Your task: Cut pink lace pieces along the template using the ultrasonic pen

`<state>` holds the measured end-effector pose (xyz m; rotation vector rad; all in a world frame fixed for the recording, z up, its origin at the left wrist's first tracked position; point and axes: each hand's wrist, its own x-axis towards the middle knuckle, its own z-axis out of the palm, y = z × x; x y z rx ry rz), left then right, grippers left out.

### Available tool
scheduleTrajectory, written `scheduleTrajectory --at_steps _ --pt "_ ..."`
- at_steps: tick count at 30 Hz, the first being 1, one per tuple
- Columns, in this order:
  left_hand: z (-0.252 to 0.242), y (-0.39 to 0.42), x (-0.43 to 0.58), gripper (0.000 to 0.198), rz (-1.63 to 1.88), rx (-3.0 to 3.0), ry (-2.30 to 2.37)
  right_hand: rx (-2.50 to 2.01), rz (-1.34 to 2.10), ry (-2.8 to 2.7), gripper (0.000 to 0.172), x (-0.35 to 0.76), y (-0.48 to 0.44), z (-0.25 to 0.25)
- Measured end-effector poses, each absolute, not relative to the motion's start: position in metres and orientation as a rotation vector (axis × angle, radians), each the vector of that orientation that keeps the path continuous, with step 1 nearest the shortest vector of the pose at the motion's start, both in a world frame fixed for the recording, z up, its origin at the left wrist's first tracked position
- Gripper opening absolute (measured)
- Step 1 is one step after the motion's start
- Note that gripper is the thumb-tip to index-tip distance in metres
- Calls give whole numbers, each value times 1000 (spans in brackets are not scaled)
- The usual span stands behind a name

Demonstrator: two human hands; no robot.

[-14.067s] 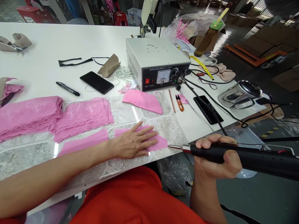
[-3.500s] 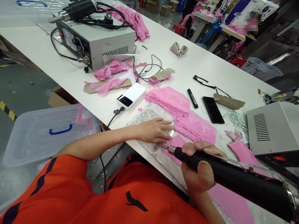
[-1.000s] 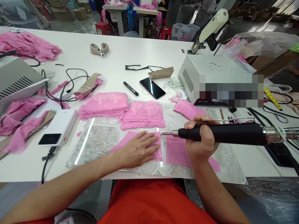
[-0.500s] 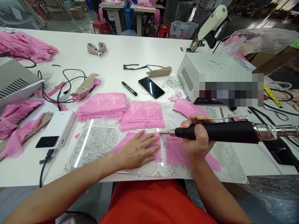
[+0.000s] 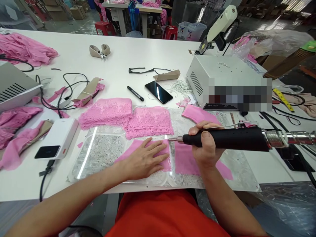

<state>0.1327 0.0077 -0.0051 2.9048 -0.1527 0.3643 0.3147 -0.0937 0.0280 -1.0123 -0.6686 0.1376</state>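
The left hand (image 5: 144, 161) lies flat on a pink cloth strip (image 5: 130, 148), close to the near edge of the worktop (image 5: 123, 49). Its fingers are apart and stretched out, palm down, and they press on the strip without closing on anything. The strip rests on a clear plastic sheet (image 5: 98, 154) over a grey speckled surface.

The right hand (image 5: 206, 146) is wrapped around a black tool (image 5: 234, 139). Its fingers are clamped on the front part of the handle, with the thumb on the near side. The tool is held almost level and its metal tip (image 5: 172, 140) points to the left. The tip is at the far right corner of the strip, just beside the left fingertips, but I cannot tell if it touches the cloth. The back end of the tool is shiny metal and goes out to the right.

A second pink cloth piece (image 5: 184, 159) lies just right of the strip, partly under the right hand.

Farther on the worktop lie a pile of pink lace (image 5: 107, 112) and a second lace pile (image 5: 148, 120), side by side. Behind them are a black phone (image 5: 158, 92) and a black marker (image 5: 135, 93). On the right stands a white machine box (image 5: 209, 70), with a folded pink cloth (image 5: 196, 113) in front of it. On the left lies a white power bank (image 5: 58, 138).
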Motion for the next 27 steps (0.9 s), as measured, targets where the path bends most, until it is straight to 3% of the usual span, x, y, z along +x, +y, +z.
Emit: scheduleTrajectory --at_steps 27 --pt "0 -14 111 35 333 2921 -147 -967 224 -629 12 312 -112 29"
